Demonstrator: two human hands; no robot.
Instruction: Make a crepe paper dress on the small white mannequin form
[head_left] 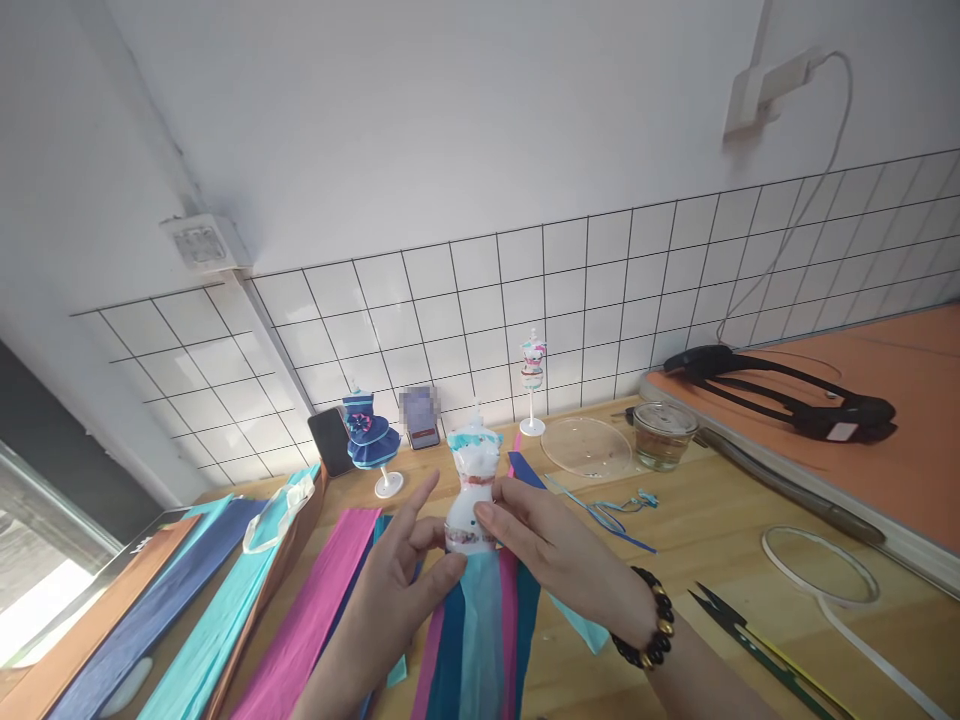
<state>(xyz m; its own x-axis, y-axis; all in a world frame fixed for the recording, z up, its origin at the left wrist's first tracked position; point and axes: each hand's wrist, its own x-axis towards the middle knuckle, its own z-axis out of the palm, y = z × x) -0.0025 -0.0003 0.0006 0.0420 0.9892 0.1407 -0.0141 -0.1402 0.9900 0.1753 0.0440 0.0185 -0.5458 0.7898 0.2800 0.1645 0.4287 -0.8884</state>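
A small white miniature dress form [476, 497] stands upright in front of me, with turquoise at its bust and patterned bands at waist and hips. Turquoise, teal and pink strips [482, 630] hang from its hips toward me. My right hand [551, 535], wearing a dark beaded bracelet, pinches the form's side, thumb in front. At the other hip, my left hand [397, 580] grips with thumb and curled fingers, its index finger stretched upward. The fingertips behind the form are hidden.
Coloured strips [217, 600] lie at left. Behind stand a blue-dressed form [371, 430], another small form [532, 365] and phones [330, 440]. At right are a clear disc [587, 447], a glass jar [664, 435], thread snips [757, 640], a tape roll [820, 568] and a black strap-like object [787, 395].
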